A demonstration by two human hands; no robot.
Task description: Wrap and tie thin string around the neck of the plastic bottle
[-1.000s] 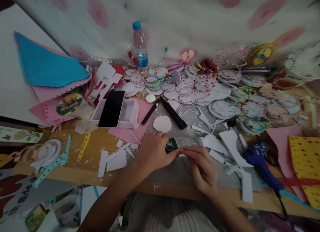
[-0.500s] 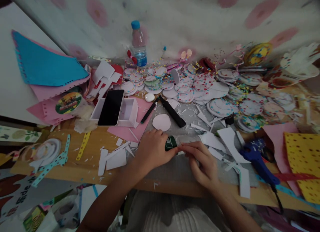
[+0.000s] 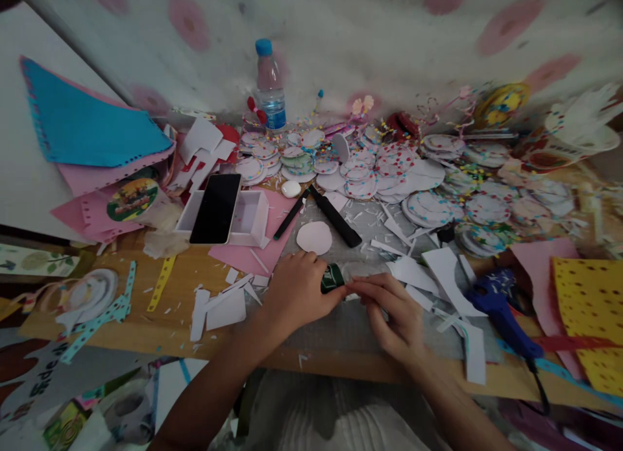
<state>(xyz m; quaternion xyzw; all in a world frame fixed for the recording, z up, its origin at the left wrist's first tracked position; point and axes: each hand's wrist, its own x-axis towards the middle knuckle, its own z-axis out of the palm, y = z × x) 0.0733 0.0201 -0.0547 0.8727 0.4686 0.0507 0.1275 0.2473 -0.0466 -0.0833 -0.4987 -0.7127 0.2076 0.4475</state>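
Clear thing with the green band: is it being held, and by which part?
The left grip holds the clear thing at its green band; whether the right grip also holds it is unclear.

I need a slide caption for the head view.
Both hands at a green-and-clear cylindrical item, white paper scraps and a blue glue gun nearby.

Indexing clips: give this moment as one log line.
left hand: holding green-labelled item; right hand: at left thumb; ahead: white disc; far right: blue glue gun

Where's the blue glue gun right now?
In the head view, the blue glue gun lies toward the right, between white paper scraps and a pink sheet.
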